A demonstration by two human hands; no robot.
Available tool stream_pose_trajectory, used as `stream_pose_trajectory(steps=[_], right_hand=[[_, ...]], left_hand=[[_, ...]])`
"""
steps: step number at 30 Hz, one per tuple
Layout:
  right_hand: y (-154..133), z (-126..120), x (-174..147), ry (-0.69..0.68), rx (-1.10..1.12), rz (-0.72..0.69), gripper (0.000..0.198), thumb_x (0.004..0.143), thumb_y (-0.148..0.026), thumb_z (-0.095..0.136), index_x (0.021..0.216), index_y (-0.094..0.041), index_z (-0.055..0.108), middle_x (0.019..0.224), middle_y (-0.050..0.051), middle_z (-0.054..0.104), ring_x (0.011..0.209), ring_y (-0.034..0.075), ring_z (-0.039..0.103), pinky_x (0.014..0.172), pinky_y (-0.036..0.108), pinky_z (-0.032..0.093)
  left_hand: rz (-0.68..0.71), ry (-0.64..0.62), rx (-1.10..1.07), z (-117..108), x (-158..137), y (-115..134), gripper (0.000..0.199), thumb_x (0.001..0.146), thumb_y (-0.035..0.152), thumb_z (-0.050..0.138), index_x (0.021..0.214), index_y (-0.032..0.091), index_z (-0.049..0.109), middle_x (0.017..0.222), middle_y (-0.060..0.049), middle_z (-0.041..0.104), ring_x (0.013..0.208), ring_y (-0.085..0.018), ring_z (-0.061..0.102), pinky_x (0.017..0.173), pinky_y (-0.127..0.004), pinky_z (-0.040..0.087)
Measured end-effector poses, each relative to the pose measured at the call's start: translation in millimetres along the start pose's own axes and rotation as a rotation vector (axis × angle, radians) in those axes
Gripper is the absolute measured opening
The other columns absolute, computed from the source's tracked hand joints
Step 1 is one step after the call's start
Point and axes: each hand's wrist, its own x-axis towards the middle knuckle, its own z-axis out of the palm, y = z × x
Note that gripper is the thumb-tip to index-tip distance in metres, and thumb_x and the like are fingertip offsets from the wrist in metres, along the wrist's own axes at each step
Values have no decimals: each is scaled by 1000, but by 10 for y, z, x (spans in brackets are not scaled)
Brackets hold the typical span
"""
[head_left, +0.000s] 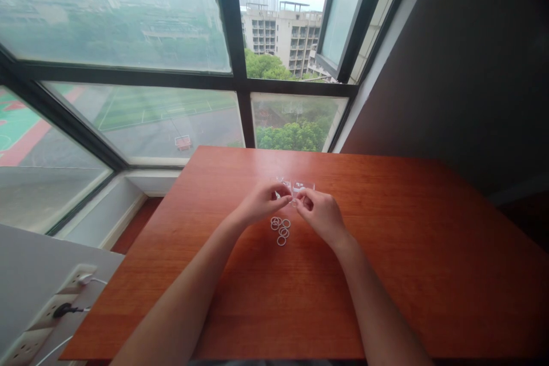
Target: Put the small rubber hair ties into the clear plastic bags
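Several thin whitish rings [281, 241] lie in a loose cluster on the wooden table, just below my hands. My right hand [321, 213] pinches a small ring [294, 203] at its fingertips, close to the left fingertips. My left hand [266, 201] is closed, with thumb and forefinger drawn together; what sits between them is too small to make out. Just behind the hands stands a small clear plastic box [305, 186], which looks open, with parts on both sides. The fingers partly hide it, so its contents cannot be told.
The reddish-brown table [429, 263] reaches to the windows, its far edge near the sill. A window sash [343, 17] is tilted open at the upper right. On the low wall at left, power sockets [47, 311] hold plugs with cords near the table's edge.
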Motion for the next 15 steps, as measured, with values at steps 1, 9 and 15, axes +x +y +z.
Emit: stream_pose_trajectory(steps=[1,9,15], right_hand=[[-4,2,-3,5,-3,-4,11,82,-29,58,85,-23,67,64,-2,63,59,13,55,59,22,35],[-29,12,-13,15,-24,-17,10,82,-28,58,86,-23,67,67,-2,65,60,13,56,60,22,35],[-36,6,-9,-27,-67,-14,11,84,-26,57,88,-24,67,69,-2,66,63,13,58,61,22,35]], left_hand=[[-2,-6,-7,13,0,9,21,84,31,57,84,14,70,75,-3,68,66,-12,55,59,-22,41],[13,-9,-25,85,4,-15,14,82,22,56,79,13,67,72,-3,66,66,-12,55,59,-21,40],[1,108,163,-56,-10,-128,14,80,23,57,77,15,68,70,-2,66,61,-11,53,56,-21,38]])
